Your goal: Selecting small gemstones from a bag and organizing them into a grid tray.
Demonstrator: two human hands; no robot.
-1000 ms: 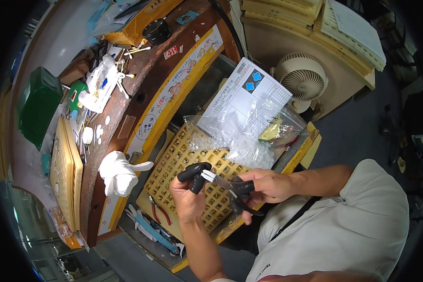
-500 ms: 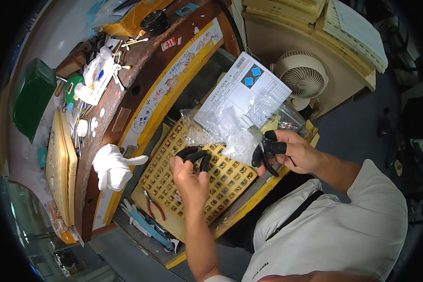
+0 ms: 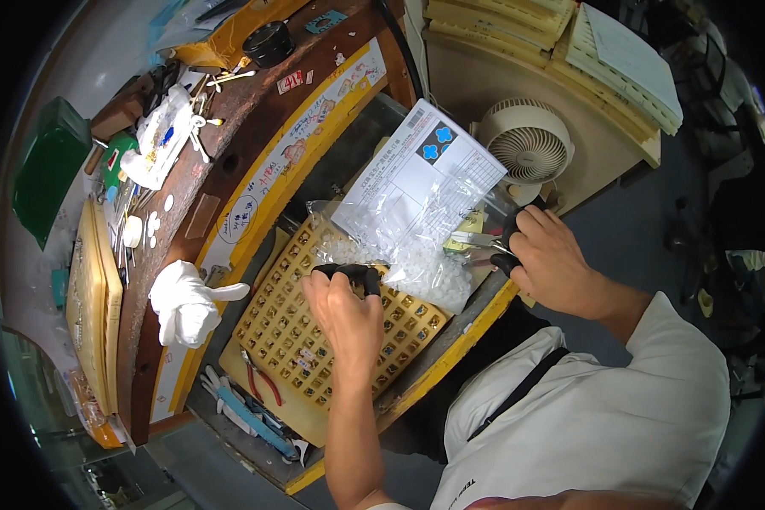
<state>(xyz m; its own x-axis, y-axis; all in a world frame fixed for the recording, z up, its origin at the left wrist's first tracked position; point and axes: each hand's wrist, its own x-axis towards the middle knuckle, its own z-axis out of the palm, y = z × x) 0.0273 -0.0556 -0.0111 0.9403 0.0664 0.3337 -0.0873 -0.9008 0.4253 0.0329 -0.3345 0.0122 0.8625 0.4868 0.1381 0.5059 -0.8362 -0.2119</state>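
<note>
From my remote seat I see the right hand point(image 3: 546, 255), right of the frame's centre, gripping a black-handled metal tool point(image 3: 479, 240) over the bag of clear pieces point(image 3: 438, 280). The left hand point(image 3: 346, 299), mid-frame, curls its black-covered fingers above the yellow gridded tray point(image 3: 291, 333); I cannot tell whether it grasps anything. Red-handled pliers point(image 3: 269, 387) lie lower left of it, and a white glove point(image 3: 184, 306) sits farther left.

Silvery tool point(image 3: 482, 240) nr clr bag point(image 3: 433, 265)
</note>
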